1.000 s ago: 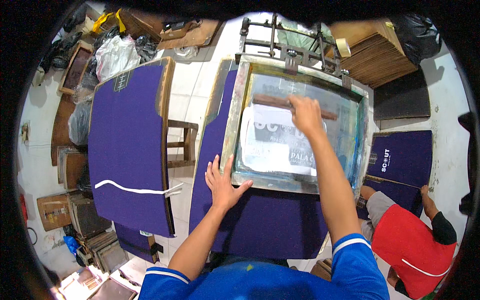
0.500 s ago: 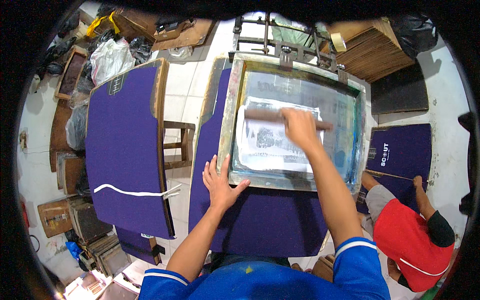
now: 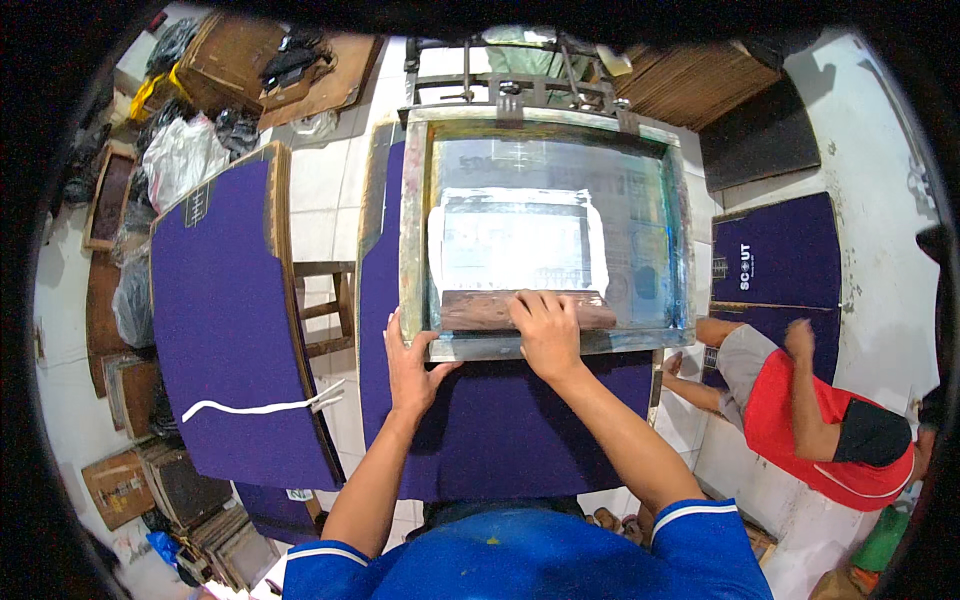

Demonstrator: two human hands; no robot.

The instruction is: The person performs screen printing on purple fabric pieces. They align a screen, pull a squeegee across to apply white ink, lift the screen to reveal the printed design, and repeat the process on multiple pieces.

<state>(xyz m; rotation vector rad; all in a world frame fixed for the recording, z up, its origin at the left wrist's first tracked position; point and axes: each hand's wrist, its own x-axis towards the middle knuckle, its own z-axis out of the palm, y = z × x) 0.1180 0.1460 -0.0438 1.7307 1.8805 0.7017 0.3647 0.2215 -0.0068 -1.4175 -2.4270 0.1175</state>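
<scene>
A wooden-framed printing screen (image 3: 413, 240) lies over purple fabric (image 3: 500, 430) on a board. White ink (image 3: 520, 230) covers a rectangle of its mesh. My right hand (image 3: 548, 335) is closed over the brown wooden handle of a squeegee (image 3: 470, 312), which sits along the near side of the mesh, just inside the frame. Its blade is hidden under the handle. My left hand (image 3: 405, 370) holds the frame's near left corner, fingers along the left edge and thumb by the near edge.
Left of me stands another purple-covered board (image 3: 225, 330) with a white cord (image 3: 250, 407) across it. Metal clamps (image 3: 510, 100) hold the screen's far edge. At right, a person in red (image 3: 790, 420) is beside printed purple fabric (image 3: 780, 250). Stacked boards (image 3: 700, 85) stand far right.
My right hand has drawn the squeegee toward me to the near end of the screen. My left hand now grips the frame's corner. The view has shifted; the person in red has moved an arm.
</scene>
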